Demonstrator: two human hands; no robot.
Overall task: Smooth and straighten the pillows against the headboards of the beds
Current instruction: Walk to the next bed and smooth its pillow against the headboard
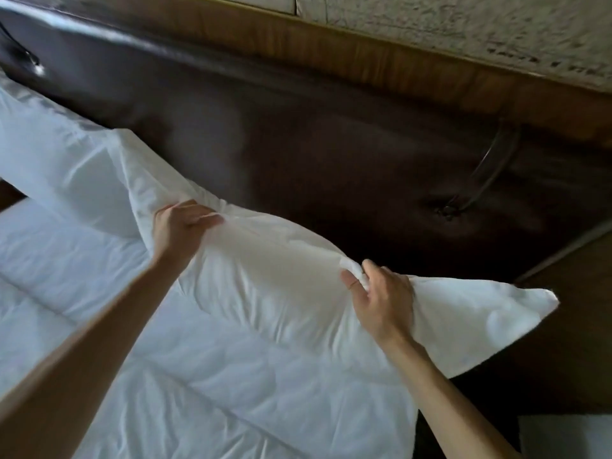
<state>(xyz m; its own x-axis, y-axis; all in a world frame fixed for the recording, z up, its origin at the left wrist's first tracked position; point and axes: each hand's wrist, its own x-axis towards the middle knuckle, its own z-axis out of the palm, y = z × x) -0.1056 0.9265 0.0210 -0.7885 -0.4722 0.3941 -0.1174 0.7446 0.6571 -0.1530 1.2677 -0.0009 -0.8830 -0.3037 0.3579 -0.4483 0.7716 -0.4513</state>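
Soft white pillow (281,286), wrinkled cotton, pointed corner at right, sits against the dark padded headboard (298,154). Second pillow (59,167) is cut off at left. Left hand (180,226) clamps its top edge; right hand (381,299) pinches a fabric fold. Frame is blurry.

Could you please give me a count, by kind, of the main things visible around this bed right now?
Pillows: 2, one held and one lying to its left
Hands: 2, the left hand and the right hand, both gripping the held pillow
Headboard: 1, dark padded
Duvet: 1, white
Total: 6
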